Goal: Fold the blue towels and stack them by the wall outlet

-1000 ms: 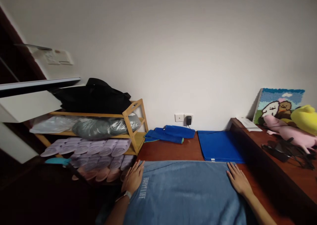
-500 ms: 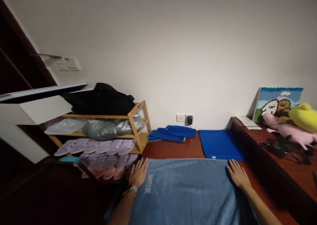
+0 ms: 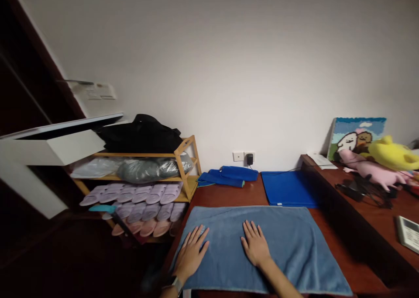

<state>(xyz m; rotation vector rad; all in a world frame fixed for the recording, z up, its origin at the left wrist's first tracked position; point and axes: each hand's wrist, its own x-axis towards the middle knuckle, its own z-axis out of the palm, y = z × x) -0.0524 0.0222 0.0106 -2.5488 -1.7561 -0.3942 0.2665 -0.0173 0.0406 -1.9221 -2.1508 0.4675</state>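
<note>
A grey-blue towel [image 3: 229, 272] lies spread over the reddish-brown table [image 3: 229, 196], with some wrinkles on its right part. My left hand [image 3: 192, 251] rests flat on the towel's left part, fingers spread, partly over the small lettering. Near the towel's middle, my right hand [image 3: 255, 244] lies palm down with its fingers apart. Neither hand grips anything. Behind the towel are a folded bright blue cloth [image 3: 290, 188] at the right and rolled blue cloths [image 3: 225, 176] at the left, by the wall.
On the left stands a wooden rack [image 3: 185, 175] with slippers [image 3: 140, 193], plastic-wrapped items and a black bag [image 3: 140, 134]. The raised right surface holds a pink plush toy [image 3: 369, 169], a yellow plush toy [image 3: 391, 154], cables, a picture [image 3: 356, 136] and a white remote [image 3: 409, 233].
My right hand has moved left from the towel's far right corner to its middle. My left hand has come nearer and slightly inward from the far left corner. The view has shifted, showing the towel's near edge.
</note>
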